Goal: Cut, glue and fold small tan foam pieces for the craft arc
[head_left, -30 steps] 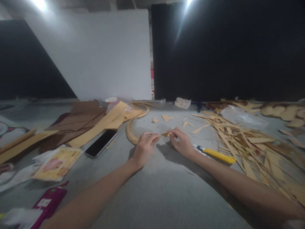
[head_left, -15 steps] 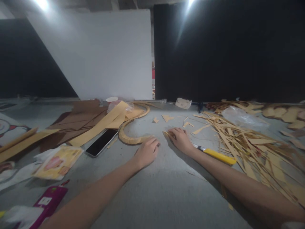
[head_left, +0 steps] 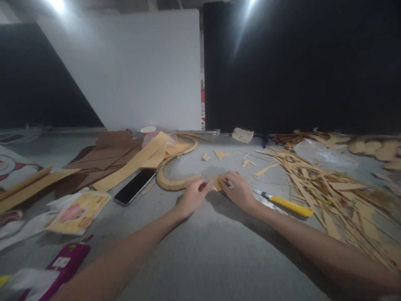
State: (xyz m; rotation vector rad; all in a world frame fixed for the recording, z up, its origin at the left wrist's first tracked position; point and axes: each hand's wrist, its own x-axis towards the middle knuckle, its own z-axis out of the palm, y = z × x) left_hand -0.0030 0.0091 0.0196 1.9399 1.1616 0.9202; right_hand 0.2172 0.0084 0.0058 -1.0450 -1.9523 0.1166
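a curved, layered tan band (head_left: 171,184) is lying on the gray tabletop (head_left: 200,255) beside the left hand (head_left: 192,196), whose grip i can't make out; between the hands, a small tan piece (head_left: 216,184) is being pinched by the right hand (head_left: 240,191).

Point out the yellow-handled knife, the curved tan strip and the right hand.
Yellow-handled knife (head_left: 287,204): head view, on its handle.
Curved tan strip (head_left: 172,185): head view, on its bend.
Right hand (head_left: 240,190): head view, on its back.

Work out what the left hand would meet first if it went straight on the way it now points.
The left hand would probably meet the small tan piece in the right hand; present contact is unclear.
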